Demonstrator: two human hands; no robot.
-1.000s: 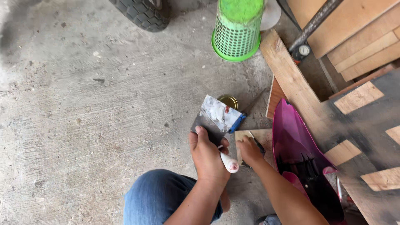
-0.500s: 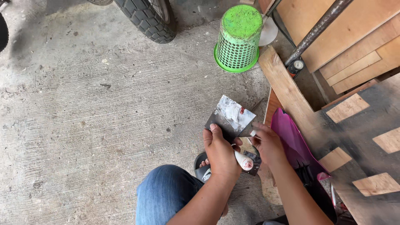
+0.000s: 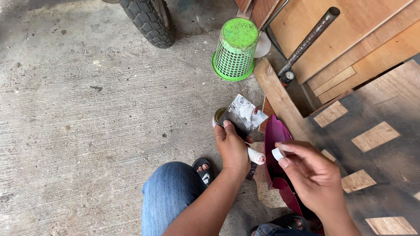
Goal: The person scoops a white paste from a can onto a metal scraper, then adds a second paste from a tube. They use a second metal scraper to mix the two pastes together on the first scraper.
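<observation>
A rough grey concrete floor (image 3: 87,118) fills most of the scene, scratched, stained and lit by even daylight. An upturned green plastic basket (image 3: 236,50) stands on it as the landmark. Left of the basket, at the top edge, a knobbly black tyre (image 3: 148,22) rests on the floor. Right of the basket, plywood boards (image 3: 350,39) lean stacked, with a dark metal pipe (image 3: 308,41) lying across them. Below the basket's right side a bare wooden plank (image 3: 280,102) runs diagonally.

My left grip (image 3: 234,148) holds a small white tube (image 3: 255,155) with a reddish end. A round tin (image 3: 218,115) stands on the concrete floor (image 3: 96,113) just beyond it.
</observation>
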